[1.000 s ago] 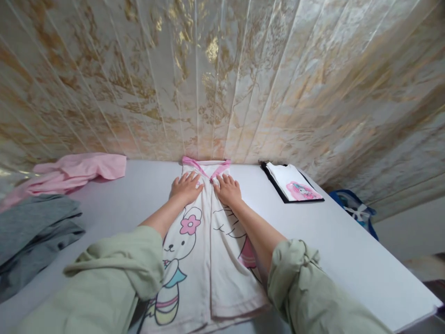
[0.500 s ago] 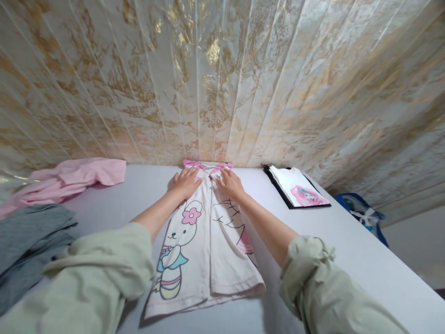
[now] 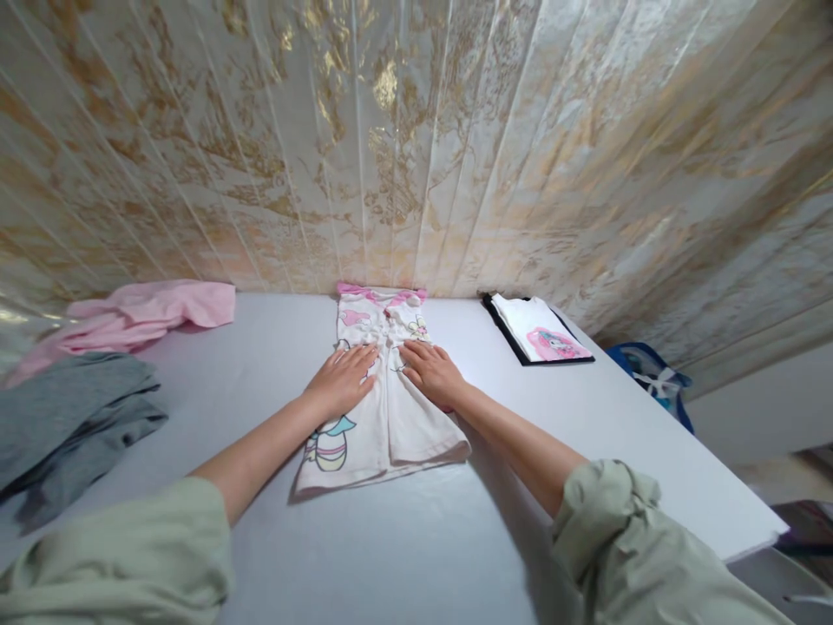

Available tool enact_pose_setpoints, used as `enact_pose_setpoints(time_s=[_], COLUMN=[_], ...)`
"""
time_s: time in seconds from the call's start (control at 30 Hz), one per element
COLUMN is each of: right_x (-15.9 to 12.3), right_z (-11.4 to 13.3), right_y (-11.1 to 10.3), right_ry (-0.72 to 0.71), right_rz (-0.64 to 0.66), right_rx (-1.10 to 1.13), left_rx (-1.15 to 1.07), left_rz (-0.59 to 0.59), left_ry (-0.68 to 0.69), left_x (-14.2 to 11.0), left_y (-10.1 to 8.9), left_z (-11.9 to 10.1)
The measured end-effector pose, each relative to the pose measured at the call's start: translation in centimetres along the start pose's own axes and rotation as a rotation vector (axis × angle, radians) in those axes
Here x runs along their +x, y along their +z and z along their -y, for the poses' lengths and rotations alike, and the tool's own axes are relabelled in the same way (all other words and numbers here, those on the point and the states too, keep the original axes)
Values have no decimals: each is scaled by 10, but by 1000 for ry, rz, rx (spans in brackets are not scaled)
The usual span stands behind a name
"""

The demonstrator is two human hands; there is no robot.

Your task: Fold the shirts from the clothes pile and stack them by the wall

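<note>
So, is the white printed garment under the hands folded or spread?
Folded lengthwise: the garment lies narrow, its long sides turned in to a middle line.

Open way between printed garment and white shirt; curtain blocks the back

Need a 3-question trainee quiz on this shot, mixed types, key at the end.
1. True or false: the left hand and the right hand both lie palm-down on the pink-trimmed cartoon-print shirt.
2. Fill in the colour: at the left of the table, the pink cloth lies farther from the camera than the ____ cloth.
3. What lies directly under the folded white garment?
A) Pink cloth
B) Black cloth
C) Blue bag

Key:
1. True
2. Grey
3. B
</note>
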State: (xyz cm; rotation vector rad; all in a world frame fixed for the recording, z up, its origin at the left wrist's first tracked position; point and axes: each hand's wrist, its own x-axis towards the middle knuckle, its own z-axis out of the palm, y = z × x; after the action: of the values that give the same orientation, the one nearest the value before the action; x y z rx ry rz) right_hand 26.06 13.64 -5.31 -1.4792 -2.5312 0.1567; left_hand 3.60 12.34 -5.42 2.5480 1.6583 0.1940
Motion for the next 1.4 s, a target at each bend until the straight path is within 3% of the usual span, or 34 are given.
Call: enact_pose_setpoints(time_s=[0.1,0.17,0.27,0.33,0.47,0.7,0.97,1.07,1.2,1.3,1.4], right_x=[-2,-13,-36,-52,-75,-84,-87,-93,-105,-109,-108], right_z=[0,3,12,17,16,0,-2,2,17,31,35], right_y=[-19,-34,-49,-51,-39,-19,-23,-36,-55,-57,-53], right_ry=[14,8,-31,-20,68,0,-7,-19,-138,-207,-163], right_rz=[-54,-131,-158,-105,-41,-144,-104,-79,12,61,46], right_rx=[31,96,257,335,351,430,446,479,500,481,422], left_rx=[-70,-179,-383,-435,-470,-550,-302,-426,-714,-836,-873], left_rz=[-87,-107,41,90,55,19,30,39,-9,-23,-35], left_ry=[19,130,316,346,290,247,296,222,-14,-84,-100], left_x=[-15,-36,-70,-84,-88,-84,-89,-87,-83,-82,-82], left_y=[-16,-27,-35,-32,-19,-20,-26,-28,-31,-33,-35], left_z=[-11,-28,-57,-70,-75,-69,-72,-73,-75,-78,-79])
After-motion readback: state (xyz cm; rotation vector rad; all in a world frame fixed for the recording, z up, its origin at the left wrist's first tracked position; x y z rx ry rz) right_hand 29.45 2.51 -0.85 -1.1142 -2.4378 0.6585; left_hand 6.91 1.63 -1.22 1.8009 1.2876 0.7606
